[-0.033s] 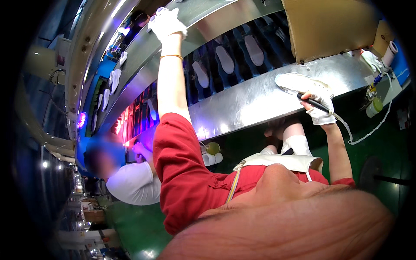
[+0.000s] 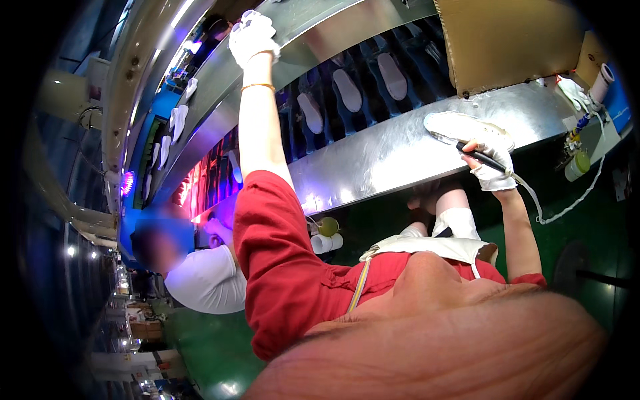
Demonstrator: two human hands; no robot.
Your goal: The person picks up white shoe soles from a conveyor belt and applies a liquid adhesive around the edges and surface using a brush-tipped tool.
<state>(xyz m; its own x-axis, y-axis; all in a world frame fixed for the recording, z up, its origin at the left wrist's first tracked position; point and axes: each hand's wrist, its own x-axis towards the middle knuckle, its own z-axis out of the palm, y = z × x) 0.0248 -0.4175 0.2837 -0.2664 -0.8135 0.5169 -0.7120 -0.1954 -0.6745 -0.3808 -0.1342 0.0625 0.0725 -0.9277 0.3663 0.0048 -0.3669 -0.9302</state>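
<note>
My left hand (image 2: 254, 41), in a white glove, reaches across to the far metal ledge. Its fingers are curled in, and what they may hold cannot be made out. Low over the near metal ledge, my right hand (image 2: 492, 163) grips a black pen-shaped tool (image 2: 481, 156) with a pale cord trailing from its back end. The tool's tip touches or nearly touches the edge of a white shoe (image 2: 460, 125) lying on that ledge. The right glove leaves some fingertips bare and covers part of the shoe's right end.
Pale shoe soles (image 2: 347, 91) lie on a dark slatted conveyor between the ledges. A cardboard box (image 2: 510, 47) stands at the back right. White shoe parts (image 2: 179, 125) line a far-left belt. A co-worker in a white shirt (image 2: 207, 283) is at the left, near red light.
My left hand and forearm have shifted slightly to the left, and the fingers look a little more curled. My right hand, the tool and the shoe stay in place.
</note>
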